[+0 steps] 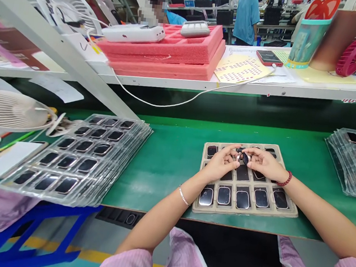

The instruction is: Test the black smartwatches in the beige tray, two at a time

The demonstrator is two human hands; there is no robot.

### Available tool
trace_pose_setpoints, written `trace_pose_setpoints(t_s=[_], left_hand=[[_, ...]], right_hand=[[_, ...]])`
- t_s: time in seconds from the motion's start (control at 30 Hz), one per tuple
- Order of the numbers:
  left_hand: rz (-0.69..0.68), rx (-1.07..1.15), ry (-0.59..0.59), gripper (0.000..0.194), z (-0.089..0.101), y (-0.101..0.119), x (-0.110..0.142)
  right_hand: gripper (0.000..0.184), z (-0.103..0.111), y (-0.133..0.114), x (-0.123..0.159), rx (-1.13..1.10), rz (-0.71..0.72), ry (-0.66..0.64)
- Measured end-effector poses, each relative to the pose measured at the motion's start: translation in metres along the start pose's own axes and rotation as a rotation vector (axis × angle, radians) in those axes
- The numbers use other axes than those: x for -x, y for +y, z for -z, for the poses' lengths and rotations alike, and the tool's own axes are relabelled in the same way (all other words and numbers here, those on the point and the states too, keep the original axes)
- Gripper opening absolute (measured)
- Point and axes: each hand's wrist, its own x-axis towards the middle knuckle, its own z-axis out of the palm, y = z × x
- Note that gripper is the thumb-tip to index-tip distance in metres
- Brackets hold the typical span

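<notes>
Both hands are raised over a beige tray (246, 213) whose pockets hold dark, rounded-square watch screens (242, 199). Between thumb and fingers, my left hand (224, 163) pinches a small silver watch frame (238, 157). Tilted on edge close beside it is a black watch screen (245, 158), gripped by the fingertips of my right hand (266, 164). The two pieces are very near each other; whether they touch or are joined I cannot tell. Part of the tray's upper rows is hidden behind my hands.
Stacked clear trays (78, 153) with watch faces stand left on the green table (162, 161); another clear stack (354, 163) is at right. A white fan (13, 111) sits far left. Above runs a shelf (248, 83) with pink foam (172, 57) and a hanging white cable (161, 106).
</notes>
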Motion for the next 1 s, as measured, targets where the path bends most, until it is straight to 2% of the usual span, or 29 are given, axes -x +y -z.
trace_pose_setpoints(t_s=[0.47,0.7,0.87,1.0], left_hand=[[0.005,0.007,0.012,0.061,-0.0005,0.0001,0.0002],[0.046,0.087,0.048,0.075,-0.0024,0.0003,-0.0043],[0.088,0.152,0.118,0.061,-0.0007,0.0017,-0.0064],[0.11,0.131,0.143,0.05,0.0,0.0058,-0.0056]], right_hand=[[0.047,0.0009,0.0035,-0.0004,0.018,0.004,-0.004],[0.046,0.0002,0.0045,-0.0021,-0.038,0.013,0.043],[0.047,0.0008,0.0021,-0.0032,-0.153,-0.015,0.059],[0.045,0.0007,-0.0021,-0.0022,-0.145,-0.018,0.042]])
